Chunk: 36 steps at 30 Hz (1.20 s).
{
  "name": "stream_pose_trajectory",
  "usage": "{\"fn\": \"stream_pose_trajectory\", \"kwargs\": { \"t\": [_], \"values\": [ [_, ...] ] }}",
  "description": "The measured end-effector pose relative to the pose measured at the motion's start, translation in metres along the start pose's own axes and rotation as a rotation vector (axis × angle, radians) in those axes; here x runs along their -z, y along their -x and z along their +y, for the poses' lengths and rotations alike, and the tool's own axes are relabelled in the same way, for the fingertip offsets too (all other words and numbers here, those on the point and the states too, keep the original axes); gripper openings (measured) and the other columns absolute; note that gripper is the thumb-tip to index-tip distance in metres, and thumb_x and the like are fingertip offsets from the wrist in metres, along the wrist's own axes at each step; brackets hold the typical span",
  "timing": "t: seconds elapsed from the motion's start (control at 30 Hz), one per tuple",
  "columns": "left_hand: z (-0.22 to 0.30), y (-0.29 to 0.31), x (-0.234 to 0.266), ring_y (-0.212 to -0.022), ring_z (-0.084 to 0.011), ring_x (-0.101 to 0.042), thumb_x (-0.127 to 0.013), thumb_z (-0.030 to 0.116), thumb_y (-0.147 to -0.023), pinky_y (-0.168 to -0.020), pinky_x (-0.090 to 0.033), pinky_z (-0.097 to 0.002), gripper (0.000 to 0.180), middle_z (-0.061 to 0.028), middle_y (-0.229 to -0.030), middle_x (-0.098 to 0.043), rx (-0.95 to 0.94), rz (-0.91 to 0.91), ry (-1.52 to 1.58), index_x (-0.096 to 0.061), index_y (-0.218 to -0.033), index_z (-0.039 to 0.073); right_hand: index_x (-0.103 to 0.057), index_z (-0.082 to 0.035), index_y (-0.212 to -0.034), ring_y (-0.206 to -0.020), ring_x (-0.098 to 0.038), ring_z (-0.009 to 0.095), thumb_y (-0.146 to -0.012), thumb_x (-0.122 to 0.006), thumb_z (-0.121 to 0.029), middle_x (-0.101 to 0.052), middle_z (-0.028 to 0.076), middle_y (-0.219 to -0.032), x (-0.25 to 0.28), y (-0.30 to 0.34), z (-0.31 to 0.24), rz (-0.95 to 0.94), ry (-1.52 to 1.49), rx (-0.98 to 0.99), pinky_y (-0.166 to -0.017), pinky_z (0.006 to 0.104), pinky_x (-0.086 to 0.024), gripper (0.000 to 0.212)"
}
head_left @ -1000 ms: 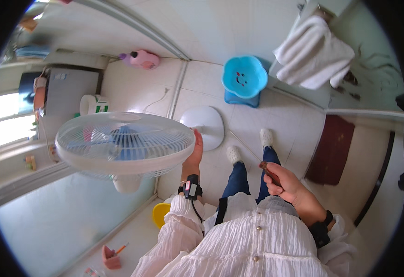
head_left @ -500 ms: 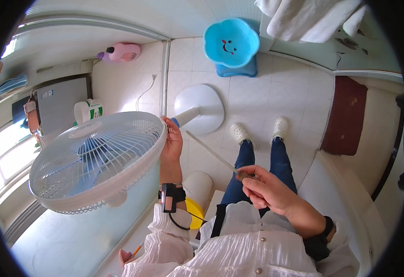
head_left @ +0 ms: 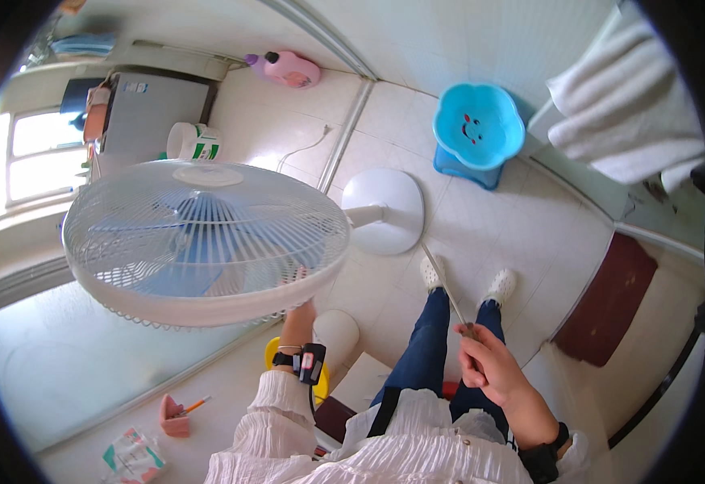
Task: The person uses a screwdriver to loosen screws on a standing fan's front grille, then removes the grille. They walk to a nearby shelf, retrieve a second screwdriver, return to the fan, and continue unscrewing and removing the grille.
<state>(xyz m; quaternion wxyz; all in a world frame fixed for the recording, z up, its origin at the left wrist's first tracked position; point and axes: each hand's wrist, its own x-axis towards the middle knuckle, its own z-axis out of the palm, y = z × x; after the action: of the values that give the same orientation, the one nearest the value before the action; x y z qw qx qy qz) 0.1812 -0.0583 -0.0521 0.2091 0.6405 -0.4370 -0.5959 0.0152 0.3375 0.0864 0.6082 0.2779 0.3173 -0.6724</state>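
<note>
A white pedestal fan (head_left: pixel 207 310) with blue blades fills the left side, its round mesh cage tilted upward. My left hand (head_left: pixel 302 278) is at the cage's near right rim, closed on the fan there; its fingers show only faintly through the mesh. The fan's short pole runs from behind the cage to a rounded white base (head_left: pixel 401 214) on the floor. In front of my legs, my right hand (head_left: pixel 488 363) is closed around the brown handle of a screwdriver (head_left: pixel 447 290). The screwdriver's long thin shaft points away from me, its tip apart from the fan base.
A blue basin (head_left: pixel 481 133) rests on a blue stool (head_left: pixel 473 171) beyond the fan. Pink bottles (head_left: pixel 294 69), a white bucket (head_left: pixel 193 142) and a cord (head_left: pixel 304 147) lie farther left. At right are a dark red mat (head_left: pixel 606 298) and a hanging towel (head_left: pixel 630 101).
My view has swung left, so the room sits farther right. The fan's cage now faces more upward and covers much of my left hand. The screwdriver stays in my right hand.
</note>
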Motion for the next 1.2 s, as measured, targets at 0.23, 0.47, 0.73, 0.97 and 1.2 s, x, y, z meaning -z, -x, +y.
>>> {"fn": "stream_pose_trajectory", "kwargs": {
  "t": [0.23,0.47,0.73,0.97,1.2],
  "values": [
    [0.022,-0.066,0.043,-0.105,-0.0246,-0.056,-0.063,0.024,-0.087,-0.087,-0.048,-0.0362,0.048,-0.0129,-0.124,-0.051,-0.249,0.195,-0.241,-0.045,-0.127,0.005,-0.049,-0.010,-0.117,-0.044,-0.038,0.007,-0.094,-0.055,-0.017,-0.048,0.000,-0.067,-0.039,-0.027,0.001,0.042,0.141,-0.045,-0.042,0.0226,-0.029,0.025],
    [0.015,-0.065,0.020,-0.104,-0.0239,-0.056,-0.064,0.023,-0.086,-0.087,-0.048,-0.0358,0.049,-0.0125,-0.123,-0.051,-0.237,0.219,-0.186,-0.045,-0.127,0.005,-0.046,-0.011,-0.107,-0.046,-0.037,0.007,-0.098,-0.045,-0.034,-0.062,0.009,-0.101,-0.130,-0.060,-0.020,0.110,0.290,0.151,-0.042,0.0228,-0.030,0.025],
    [-0.001,-0.037,-0.011,-0.104,-0.0231,-0.056,-0.066,0.023,-0.085,-0.086,-0.048,-0.0352,0.050,-0.0121,-0.123,-0.051,-0.193,0.293,-0.144,-0.045,-0.128,0.005,-0.053,-0.012,-0.116,-0.045,-0.040,0.004,-0.097,-0.039,-0.047,-0.062,0.003,-0.086,-0.162,-0.094,-0.060,-0.025,0.176,0.000,-0.034,0.0160,-0.031,0.042],
    [-0.022,0.005,-0.007,-0.103,-0.0225,-0.056,-0.067,0.023,-0.084,-0.086,-0.048,-0.0347,0.052,-0.0117,-0.123,-0.051,-0.152,0.418,-0.078,-0.045,-0.128,0.005,-0.055,-0.012,-0.108,-0.042,-0.032,0.005,-0.097,-0.044,-0.043,-0.053,0.000,-0.071,-0.178,-0.112,-0.138,-0.067,0.333,-0.088,-0.035,0.0193,-0.026,0.034],
    [-0.045,0.072,0.023,-0.103,-0.0218,-0.056,-0.068,0.022,-0.083,-0.085,-0.048,-0.0342,0.053,-0.0113,-0.122,-0.051,-0.123,0.609,0.015,-0.045,-0.128,0.006,-0.053,-0.008,-0.105,-0.044,-0.030,0.003,-0.092,-0.055,-0.043,-0.055,0.005,-0.075,-0.231,-0.162,-0.133,-0.280,0.720,-0.421,-0.038,0.0198,-0.026,0.037]
  ]
}}
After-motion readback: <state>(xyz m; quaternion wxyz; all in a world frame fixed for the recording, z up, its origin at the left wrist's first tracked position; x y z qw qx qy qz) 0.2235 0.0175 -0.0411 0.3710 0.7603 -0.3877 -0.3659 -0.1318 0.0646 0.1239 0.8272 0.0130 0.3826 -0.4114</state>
